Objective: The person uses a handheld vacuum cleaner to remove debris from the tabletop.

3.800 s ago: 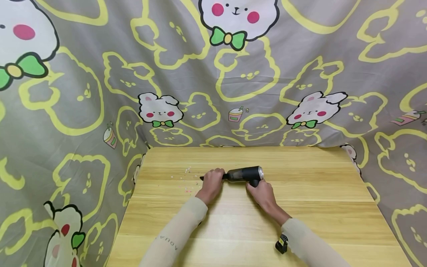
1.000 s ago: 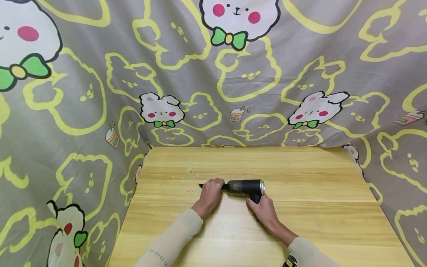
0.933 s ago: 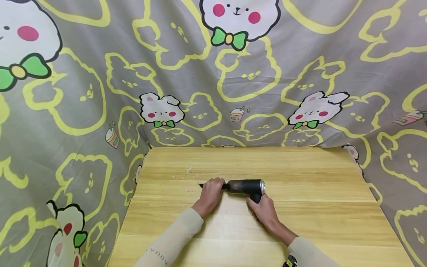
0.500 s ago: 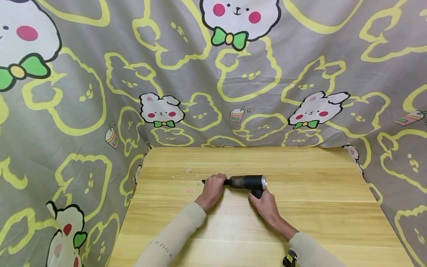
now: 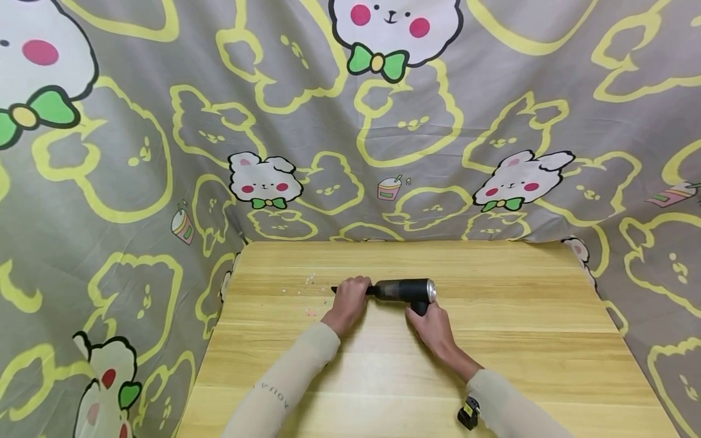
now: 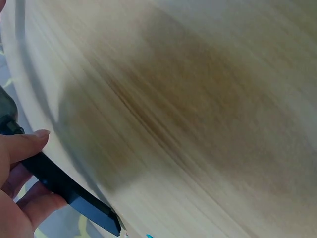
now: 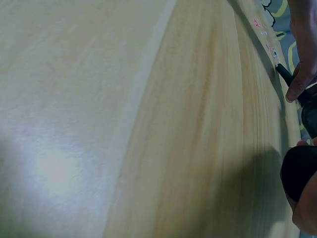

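Observation:
A black handheld vacuum cleaner with a smoky clear section and a silver rear end lies across the middle of the head view, nozzle pointing left. My left hand grips its narrow black nozzle, thumb on one side and fingers on the other in the left wrist view. Its pistol handle is in the grip of my right hand. Just left of the nozzle tip, small white and pink scraps are scattered on the table; some show beyond the tip in the right wrist view.
The light wooden table spreads around both hands. A grey curtain printed with yellow outlines and white rabbits hangs behind it and along both sides. A dark strapped device sits by the right sleeve.
Over the last second both hands have carried the vacuum away from me, toward the table's back edge, the tip shifting slightly right. Both grips stay the same.

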Available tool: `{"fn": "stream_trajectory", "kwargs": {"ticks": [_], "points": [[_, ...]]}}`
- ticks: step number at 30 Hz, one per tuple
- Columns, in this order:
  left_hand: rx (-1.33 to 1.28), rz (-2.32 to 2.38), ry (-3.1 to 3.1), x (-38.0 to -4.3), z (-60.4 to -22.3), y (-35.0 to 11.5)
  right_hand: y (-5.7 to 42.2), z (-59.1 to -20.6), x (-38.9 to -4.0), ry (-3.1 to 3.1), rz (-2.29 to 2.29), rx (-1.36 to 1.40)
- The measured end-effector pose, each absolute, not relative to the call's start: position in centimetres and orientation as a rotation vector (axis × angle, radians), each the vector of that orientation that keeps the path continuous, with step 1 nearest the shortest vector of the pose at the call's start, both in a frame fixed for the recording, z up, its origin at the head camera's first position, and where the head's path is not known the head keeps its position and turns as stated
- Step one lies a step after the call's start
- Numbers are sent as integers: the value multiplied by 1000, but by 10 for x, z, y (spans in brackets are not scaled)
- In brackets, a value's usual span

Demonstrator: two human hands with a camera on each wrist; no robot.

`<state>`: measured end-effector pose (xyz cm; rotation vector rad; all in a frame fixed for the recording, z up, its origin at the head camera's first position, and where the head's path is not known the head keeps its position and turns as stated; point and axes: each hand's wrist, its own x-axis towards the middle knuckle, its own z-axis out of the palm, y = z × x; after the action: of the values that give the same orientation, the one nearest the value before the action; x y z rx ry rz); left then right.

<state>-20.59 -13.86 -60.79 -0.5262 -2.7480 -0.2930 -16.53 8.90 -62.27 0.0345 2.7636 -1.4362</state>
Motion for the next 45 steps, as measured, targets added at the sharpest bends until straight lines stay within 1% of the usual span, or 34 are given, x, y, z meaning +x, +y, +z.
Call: {"fn": "stream_trajectory", "kwargs": {"ticks": [34, 45], "points": [[-421, -441, -2809, -230, -602, -162, 61, -617, -195, 2818, -1387, -29], [-420, -404, -2812, -238, -604, -170, 53, -616, -205, 2816, -1353, -20]]}}
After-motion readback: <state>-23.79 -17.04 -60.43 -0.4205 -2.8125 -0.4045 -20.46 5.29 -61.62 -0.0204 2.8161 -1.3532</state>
